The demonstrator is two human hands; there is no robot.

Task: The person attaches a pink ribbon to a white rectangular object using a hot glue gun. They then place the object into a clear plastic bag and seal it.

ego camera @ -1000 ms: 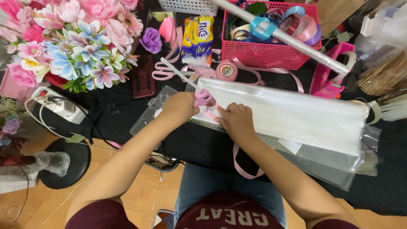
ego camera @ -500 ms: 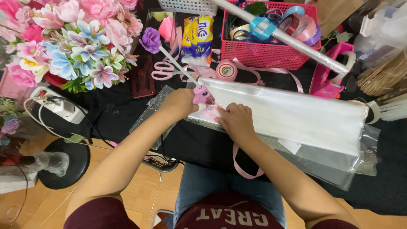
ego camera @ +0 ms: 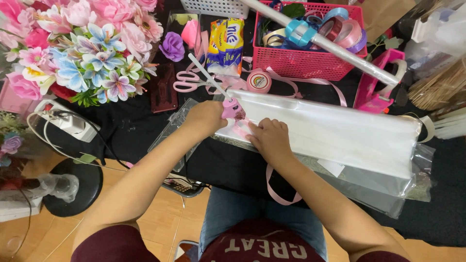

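Note:
My left hand (ego camera: 208, 116) grips a small pink glue gun (ego camera: 232, 109) with a white glue stick (ego camera: 208, 76) poking out of its back. The gun's tip rests at the left end of a long white wrapped box (ego camera: 340, 131) lying on the black table. My right hand (ego camera: 268, 138) presses a pink ribbon (ego camera: 276, 187) onto that same end of the box, fingers bent over it. The ribbon's loose end loops down over the table edge toward my lap. Clear plastic sheeting (ego camera: 388, 187) lies under the box.
A bunch of artificial flowers (ego camera: 82, 53) fills the upper left. Pink scissors (ego camera: 187, 81), a tape roll (ego camera: 258, 81), a red basket of ribbon rolls (ego camera: 310, 58), a long wrapped tube (ego camera: 330, 46) and a pink tape dispenser (ego camera: 376, 87) lie behind the box. A white power strip (ego camera: 65, 121) sits left.
Both hands stay at the left end of the box. The glue gun has shifted slightly, its glue stick now showing clearly.

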